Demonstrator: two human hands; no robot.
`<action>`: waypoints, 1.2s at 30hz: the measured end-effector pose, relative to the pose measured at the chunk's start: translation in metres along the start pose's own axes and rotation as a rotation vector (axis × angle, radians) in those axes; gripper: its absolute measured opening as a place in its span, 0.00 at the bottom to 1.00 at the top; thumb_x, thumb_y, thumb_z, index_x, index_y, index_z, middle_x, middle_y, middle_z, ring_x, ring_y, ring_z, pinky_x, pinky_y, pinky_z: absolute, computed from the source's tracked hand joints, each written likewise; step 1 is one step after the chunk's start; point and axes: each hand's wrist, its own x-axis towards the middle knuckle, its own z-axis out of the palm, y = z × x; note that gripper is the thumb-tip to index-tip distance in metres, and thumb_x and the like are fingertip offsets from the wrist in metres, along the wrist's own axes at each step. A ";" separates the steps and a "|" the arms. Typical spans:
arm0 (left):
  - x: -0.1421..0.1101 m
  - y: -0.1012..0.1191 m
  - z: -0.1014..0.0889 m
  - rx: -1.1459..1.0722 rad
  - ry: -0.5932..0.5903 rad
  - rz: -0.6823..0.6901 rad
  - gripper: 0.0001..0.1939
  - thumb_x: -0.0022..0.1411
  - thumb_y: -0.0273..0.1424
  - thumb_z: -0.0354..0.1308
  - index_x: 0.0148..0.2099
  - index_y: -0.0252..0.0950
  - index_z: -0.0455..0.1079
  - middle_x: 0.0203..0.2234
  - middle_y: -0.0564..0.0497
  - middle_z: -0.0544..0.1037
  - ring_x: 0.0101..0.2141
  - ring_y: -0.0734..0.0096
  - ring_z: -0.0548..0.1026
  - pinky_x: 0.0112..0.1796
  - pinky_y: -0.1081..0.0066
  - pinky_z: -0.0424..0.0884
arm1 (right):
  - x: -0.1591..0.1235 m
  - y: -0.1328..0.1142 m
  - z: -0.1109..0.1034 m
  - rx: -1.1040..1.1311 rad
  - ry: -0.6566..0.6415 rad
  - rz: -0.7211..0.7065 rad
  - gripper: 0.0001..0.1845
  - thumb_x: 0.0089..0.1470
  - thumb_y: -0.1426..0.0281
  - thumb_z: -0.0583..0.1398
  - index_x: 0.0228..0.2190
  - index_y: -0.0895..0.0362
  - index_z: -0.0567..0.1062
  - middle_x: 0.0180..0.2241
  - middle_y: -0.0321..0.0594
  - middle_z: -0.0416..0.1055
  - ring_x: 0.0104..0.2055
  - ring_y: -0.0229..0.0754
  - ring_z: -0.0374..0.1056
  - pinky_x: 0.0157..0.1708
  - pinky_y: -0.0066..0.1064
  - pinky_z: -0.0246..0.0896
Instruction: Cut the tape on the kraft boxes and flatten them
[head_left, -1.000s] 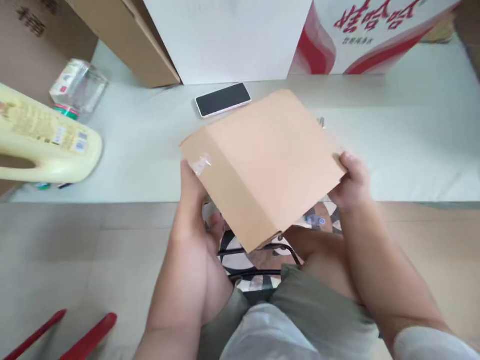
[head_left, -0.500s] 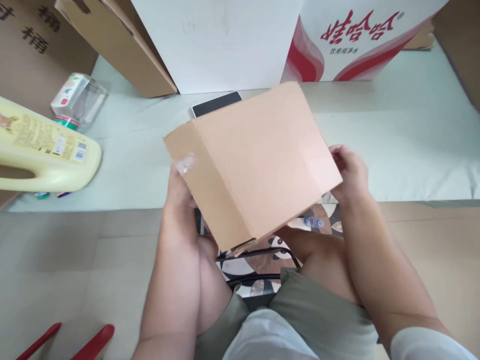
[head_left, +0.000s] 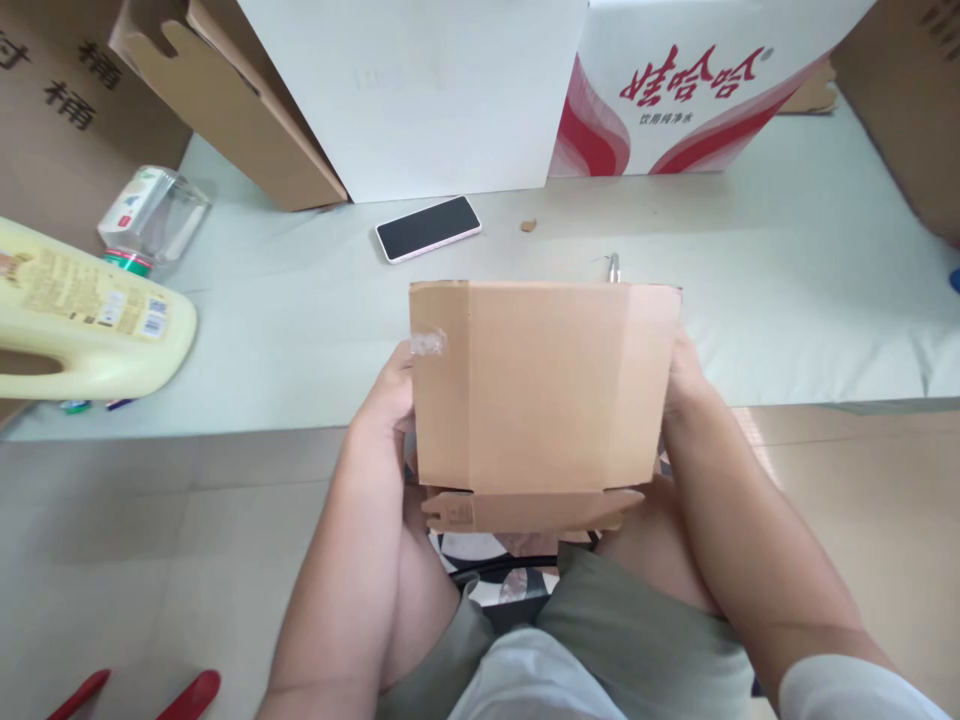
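Looking from the left, I see a pale yellow jug (head_left: 112, 320) and a clear bottle (head_left: 161, 215) lying on the cloth-covered bench (head_left: 262, 330). Next comes the left hand (head_left: 390, 390), its fingers holding the left edge of a flattish cardboard box (head_left: 544, 385), their tips hidden behind it. That box is held up over the lap, at the near edge of the bench, below a phone (head_left: 429, 228) lying flat. A patch of clear tape (head_left: 428, 343) sits on its left panel, and creases run down both sides, so I'd judge the folding partly done. Along the near edge, a notched flap (head_left: 525, 512) sticks out, not tucked in; that part looks unfinished, while the inside and the far face are out of my sight. Farther right, the right hand (head_left: 681, 375) grips the opposite edge, its fingers partly behind the cardboard, so their exact hold I cannot tell.
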 end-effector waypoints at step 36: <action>0.010 -0.002 0.004 -0.346 0.157 0.116 0.16 0.58 0.39 0.65 0.47 0.42 0.73 0.48 0.48 0.82 0.49 0.59 0.81 0.43 0.66 0.79 | -0.038 -0.006 -0.016 0.085 -0.110 0.043 0.25 0.36 0.58 0.75 0.22 0.54 0.66 0.15 0.25 0.56 0.15 0.27 0.52 0.12 0.21 0.51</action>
